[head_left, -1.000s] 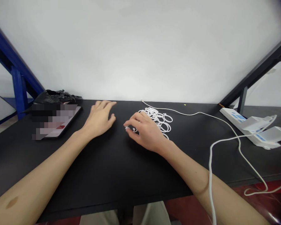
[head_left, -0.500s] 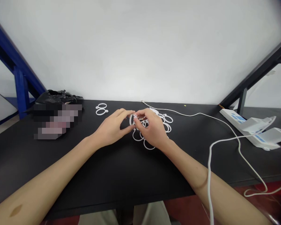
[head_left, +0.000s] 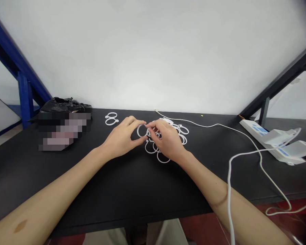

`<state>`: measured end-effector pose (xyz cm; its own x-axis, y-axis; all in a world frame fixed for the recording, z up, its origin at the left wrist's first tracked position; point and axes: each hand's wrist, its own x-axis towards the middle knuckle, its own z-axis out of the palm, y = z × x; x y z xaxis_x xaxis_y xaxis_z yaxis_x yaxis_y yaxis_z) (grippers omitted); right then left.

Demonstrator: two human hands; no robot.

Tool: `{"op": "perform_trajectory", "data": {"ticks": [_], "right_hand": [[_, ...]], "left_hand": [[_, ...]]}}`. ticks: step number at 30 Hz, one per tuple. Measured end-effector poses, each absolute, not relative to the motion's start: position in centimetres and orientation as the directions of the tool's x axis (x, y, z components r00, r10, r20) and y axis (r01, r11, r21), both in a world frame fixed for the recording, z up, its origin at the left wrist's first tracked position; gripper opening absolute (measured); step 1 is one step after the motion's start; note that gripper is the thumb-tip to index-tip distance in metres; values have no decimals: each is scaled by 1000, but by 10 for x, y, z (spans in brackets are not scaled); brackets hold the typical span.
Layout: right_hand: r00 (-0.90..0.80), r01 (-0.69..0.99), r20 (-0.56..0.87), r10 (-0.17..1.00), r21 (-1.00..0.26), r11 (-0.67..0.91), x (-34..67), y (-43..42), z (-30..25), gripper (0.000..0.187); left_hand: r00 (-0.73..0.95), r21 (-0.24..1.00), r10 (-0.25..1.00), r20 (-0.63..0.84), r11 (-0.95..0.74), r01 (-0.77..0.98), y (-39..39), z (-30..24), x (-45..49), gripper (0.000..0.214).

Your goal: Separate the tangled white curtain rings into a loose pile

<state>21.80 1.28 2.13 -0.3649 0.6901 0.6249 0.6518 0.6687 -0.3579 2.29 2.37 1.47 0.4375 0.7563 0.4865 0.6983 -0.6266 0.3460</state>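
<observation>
Between my hands a white plastic curtain ring [head_left: 138, 131] is held up, its round opening turned toward me. My left hand [head_left: 123, 136] grips its rim, fingers at the top and thumb at the bottom. On the ring's right side, the thumb and fingertips of my right hand [head_left: 167, 137] pinch it; the exact contact is hidden. Beneath and behind my right hand lies a loose pile of similar rings [head_left: 163, 162], partly covered by it. Two more rings with small eyelets [head_left: 112, 121] lie together on the table, left of my hands.
The black table [head_left: 132, 190] runs back to a pale wall. A black plastic bag [head_left: 63, 104] lies at the left beside a blurred-out patch. At the right is a white power strip [head_left: 270, 139] with plugged-in adapters. A white cable [head_left: 228, 183] crosses over my right forearm.
The held ring has turned from nearly edge-on to facing me, and more of its opening shows. Both hands stay in nearly the same place.
</observation>
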Motion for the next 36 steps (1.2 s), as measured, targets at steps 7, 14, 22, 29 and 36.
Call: {"op": "perform_trajectory", "data": {"ticks": [7, 14, 22, 29, 36], "right_hand": [[-329, 675, 599, 730, -392, 625, 217, 11, 23, 15], [-401, 709, 561, 724, -310, 633, 217, 13, 16, 22], [-525, 742, 405, 749, -214, 636, 213, -1, 23, 26], [-598, 714, 297, 745, -225, 663, 210, -3, 22, 20], [-599, 724, 292, 746, -202, 660, 211, -2, 22, 9]], "left_hand": [[441, 364, 766, 467, -621, 694, 22, 16, 24, 35], [290, 296, 838, 463, -454, 840, 38, 7, 10, 43], [-15, 308, 886, 464, -145, 940, 66, -2, -20, 53], [-113, 405, 892, 437, -83, 910, 74, -5, -30, 47], [-60, 389, 887, 458, -139, 910, 63, 2, -18, 41]]}}
